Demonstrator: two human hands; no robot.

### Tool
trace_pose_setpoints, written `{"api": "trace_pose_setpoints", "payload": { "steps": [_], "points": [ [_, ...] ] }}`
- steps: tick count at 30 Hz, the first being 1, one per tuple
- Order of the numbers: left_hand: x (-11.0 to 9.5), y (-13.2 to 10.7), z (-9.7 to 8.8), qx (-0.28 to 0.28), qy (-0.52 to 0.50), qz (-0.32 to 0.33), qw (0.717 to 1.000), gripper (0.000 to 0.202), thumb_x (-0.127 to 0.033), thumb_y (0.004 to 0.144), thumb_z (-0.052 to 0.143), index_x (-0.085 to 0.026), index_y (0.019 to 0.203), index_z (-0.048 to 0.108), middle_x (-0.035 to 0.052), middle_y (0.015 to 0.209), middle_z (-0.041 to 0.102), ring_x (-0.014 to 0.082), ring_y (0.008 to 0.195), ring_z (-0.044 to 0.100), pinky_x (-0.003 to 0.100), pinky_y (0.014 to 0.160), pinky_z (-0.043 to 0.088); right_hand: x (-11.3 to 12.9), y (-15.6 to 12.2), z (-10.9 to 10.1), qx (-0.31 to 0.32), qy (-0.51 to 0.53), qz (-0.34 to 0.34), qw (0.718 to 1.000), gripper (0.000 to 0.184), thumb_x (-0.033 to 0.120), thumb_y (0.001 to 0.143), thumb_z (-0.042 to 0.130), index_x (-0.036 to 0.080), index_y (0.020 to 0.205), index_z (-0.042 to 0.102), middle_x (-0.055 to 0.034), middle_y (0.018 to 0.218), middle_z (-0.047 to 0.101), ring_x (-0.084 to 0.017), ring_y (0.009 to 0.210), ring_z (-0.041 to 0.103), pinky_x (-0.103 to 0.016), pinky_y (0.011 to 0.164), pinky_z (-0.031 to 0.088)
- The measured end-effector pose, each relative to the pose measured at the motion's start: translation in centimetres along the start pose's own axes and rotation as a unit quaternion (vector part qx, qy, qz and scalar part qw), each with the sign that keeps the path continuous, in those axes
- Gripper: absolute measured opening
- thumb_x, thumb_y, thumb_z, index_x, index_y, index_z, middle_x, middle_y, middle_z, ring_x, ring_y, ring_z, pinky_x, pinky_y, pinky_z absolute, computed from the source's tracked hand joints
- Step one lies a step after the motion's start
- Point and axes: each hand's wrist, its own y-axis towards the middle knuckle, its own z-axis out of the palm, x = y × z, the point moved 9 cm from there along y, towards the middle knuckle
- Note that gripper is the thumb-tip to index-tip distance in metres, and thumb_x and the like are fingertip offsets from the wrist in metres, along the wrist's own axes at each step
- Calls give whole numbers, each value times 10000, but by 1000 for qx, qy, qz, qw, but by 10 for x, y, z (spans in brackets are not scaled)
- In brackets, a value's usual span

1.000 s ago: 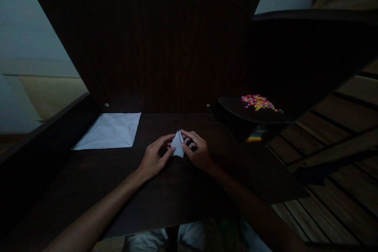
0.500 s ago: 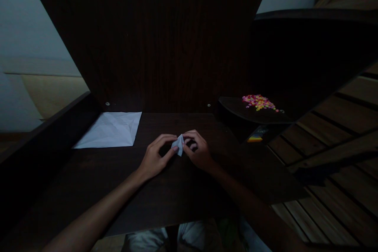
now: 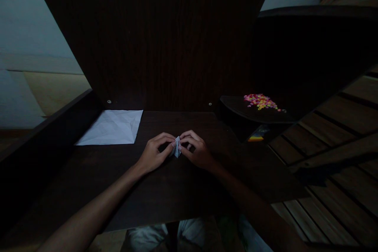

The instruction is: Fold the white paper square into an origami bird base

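Note:
A small piece of folded white paper (image 3: 177, 148) stands pinched between my two hands over the middle of the dark desk (image 3: 165, 197). My left hand (image 3: 156, 152) grips its left side between thumb and fingers. On the other side, my right hand (image 3: 196, 151) closes thumb and fingertips on the paper's right edge. The fingertips hide part of the folds. A larger sheet of creased white paper (image 3: 113, 128) lies flat at the desk's back left, apart from both hands.
Many small pink, yellow and red pieces (image 3: 262, 102) are heaped on a curved shelf (image 3: 236, 109) at the right. Beneath it sits a packet with a yellow-orange edge (image 3: 255, 138). A tall dark panel (image 3: 165, 39) closes off the back, and a low side board (image 3: 53, 126) borders the left.
The folded paper shows narrower between my fingers and sits slightly further left. My right hand's fingers have drawn in closer to my left hand. The view has shifted slightly.

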Motion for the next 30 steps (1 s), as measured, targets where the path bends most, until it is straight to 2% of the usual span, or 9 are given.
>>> {"api": "trace_pose_setpoints", "payload": {
  "steps": [5, 17, 21, 30],
  "points": [
    [1, 0, -1, 15, 16, 20, 1000, 169, -213, 900, 530, -173, 912, 693, 69, 954, 656, 177, 900, 616, 308, 823, 479, -5, 0, 7, 32, -14, 16, 999, 48, 172, 813, 616, 204, 841, 639, -63, 1010, 562, -164, 884, 566, -249, 603, 485],
    [-3, -3, 7, 64, 78, 70, 992, 146, -175, 861, 547, -176, 959, 655, 56, 984, 645, 169, 910, 615, 296, 838, 484, -2, 1, 3, 13, -73, -15, 997, 59, 144, 828, 586, 202, 828, 591, -55, 948, 551, -178, 875, 508, -305, 697, 456],
    [-1, -3, 10, 67, 78, 69, 992, 133, -159, 851, 545, -173, 939, 645, 56, 975, 645, 168, 905, 616, 296, 835, 486, 1, 3, 1, 8, -92, -23, 996, 67, 131, 815, 603, 196, 804, 596, -48, 924, 558, -184, 895, 504, -350, 806, 431],
    [5, -4, 18, 111, 70, 53, 990, 116, -198, 884, 537, -173, 914, 646, 55, 996, 633, 166, 935, 606, 295, 857, 477, -3, 2, 9, 61, -87, -28, 994, 59, 147, 777, 664, 198, 803, 649, -51, 975, 567, -190, 939, 497, -355, 841, 422]
  ]
}}
